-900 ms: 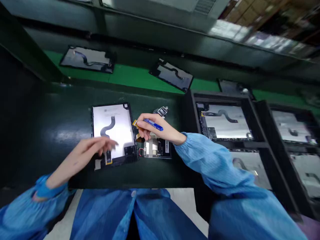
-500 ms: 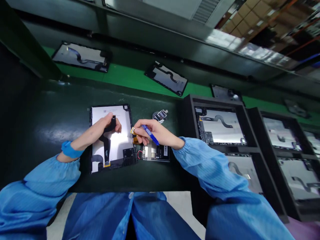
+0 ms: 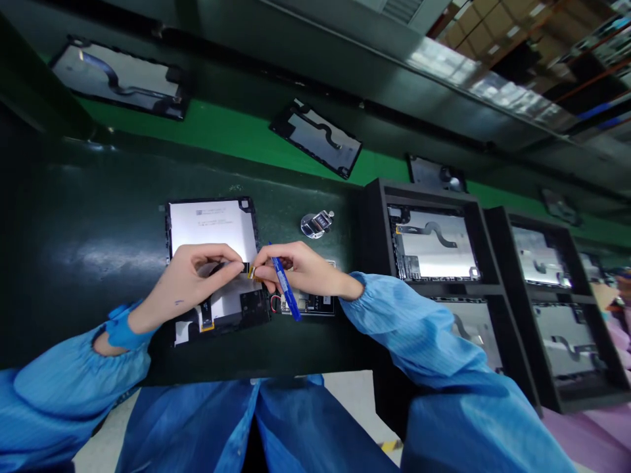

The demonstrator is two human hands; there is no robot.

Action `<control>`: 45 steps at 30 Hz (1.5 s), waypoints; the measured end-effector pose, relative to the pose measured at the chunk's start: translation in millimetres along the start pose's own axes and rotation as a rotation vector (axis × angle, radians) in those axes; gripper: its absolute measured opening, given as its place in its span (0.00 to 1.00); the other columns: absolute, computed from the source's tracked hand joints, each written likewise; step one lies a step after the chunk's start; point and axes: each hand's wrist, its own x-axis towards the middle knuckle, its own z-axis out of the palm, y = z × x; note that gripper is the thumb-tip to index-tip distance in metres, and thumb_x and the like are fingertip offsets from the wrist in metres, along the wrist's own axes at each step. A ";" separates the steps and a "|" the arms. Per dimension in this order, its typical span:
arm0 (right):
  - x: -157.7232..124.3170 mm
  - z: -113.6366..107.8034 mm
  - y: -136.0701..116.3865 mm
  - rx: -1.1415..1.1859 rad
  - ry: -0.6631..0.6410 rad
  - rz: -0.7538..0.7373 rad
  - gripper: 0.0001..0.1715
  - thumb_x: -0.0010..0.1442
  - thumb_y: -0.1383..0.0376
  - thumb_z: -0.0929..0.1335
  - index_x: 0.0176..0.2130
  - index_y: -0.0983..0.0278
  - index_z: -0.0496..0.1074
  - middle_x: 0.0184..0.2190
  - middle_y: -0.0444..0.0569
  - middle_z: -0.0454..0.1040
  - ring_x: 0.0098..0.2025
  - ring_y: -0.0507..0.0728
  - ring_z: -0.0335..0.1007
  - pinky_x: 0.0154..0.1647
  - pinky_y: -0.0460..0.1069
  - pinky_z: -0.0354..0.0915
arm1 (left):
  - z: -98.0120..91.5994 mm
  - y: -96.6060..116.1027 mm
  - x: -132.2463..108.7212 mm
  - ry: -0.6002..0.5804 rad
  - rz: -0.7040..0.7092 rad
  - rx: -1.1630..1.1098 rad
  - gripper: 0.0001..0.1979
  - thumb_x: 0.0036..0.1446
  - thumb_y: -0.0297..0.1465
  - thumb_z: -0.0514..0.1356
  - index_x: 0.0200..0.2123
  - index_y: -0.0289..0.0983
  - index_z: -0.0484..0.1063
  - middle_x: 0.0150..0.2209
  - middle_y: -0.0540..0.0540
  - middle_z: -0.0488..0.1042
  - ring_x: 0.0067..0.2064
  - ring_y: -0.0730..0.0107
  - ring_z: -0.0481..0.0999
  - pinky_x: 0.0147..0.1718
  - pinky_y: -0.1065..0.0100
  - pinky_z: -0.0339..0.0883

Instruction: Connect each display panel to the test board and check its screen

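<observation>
An open tablet panel (image 3: 211,226) with a white back lies on the dark green bench. My left hand (image 3: 190,279) hovers over it, pinching the free end of its black flex cable (image 3: 231,266). My right hand (image 3: 300,269) meets it at the panel's right edge, fingertips pinched on a small orange connector (image 3: 252,272). A blue pen-like tool (image 3: 284,289) is tucked in the same hand, pointing toward me. A small circuit board (image 3: 308,303) lies under my right wrist, beside the panel.
A small metal part (image 3: 316,223) sits behind my right hand. Black trays (image 3: 374,217) holding more panels stand to the right. Further panels (image 3: 315,138) lie on the green conveyor belt (image 3: 231,135) at the back. Another person's hand (image 3: 622,289) shows at the far right.
My left hand lifted the black flex cable off the panel and carried its end right to my right hand's fingertips. The blue tool swung from pointing right to pointing down toward me.
</observation>
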 end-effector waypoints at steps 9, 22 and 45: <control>-2.3 1.4 -1.9 -0.119 0.023 -0.027 0.16 0.67 0.54 0.67 0.39 0.65 0.73 0.23 0.41 0.71 0.24 0.49 0.68 0.27 0.44 0.62 | 7.5 -3.1 -7.4 0.053 0.067 0.297 0.10 0.59 0.33 0.60 0.28 0.38 0.76 0.27 0.50 0.78 0.31 0.68 0.75 0.29 0.69 0.62; 0.5 2.3 -4.4 -0.092 0.056 -0.035 0.17 0.67 0.53 0.67 0.37 0.65 0.72 0.24 0.41 0.70 0.24 0.49 0.67 0.28 0.45 0.64 | 8.5 -0.2 -2.9 0.026 0.013 -0.002 0.09 0.57 0.33 0.63 0.26 0.38 0.76 0.23 0.52 0.74 0.24 0.74 0.69 0.24 0.72 0.60; -0.4 1.9 -1.9 -0.123 0.043 -0.025 0.16 0.66 0.54 0.68 0.37 0.65 0.73 0.22 0.41 0.70 0.24 0.49 0.67 0.28 0.45 0.62 | 8.7 -1.6 -3.7 -0.016 0.008 0.096 0.10 0.58 0.35 0.62 0.26 0.39 0.76 0.24 0.51 0.75 0.27 0.72 0.69 0.26 0.71 0.62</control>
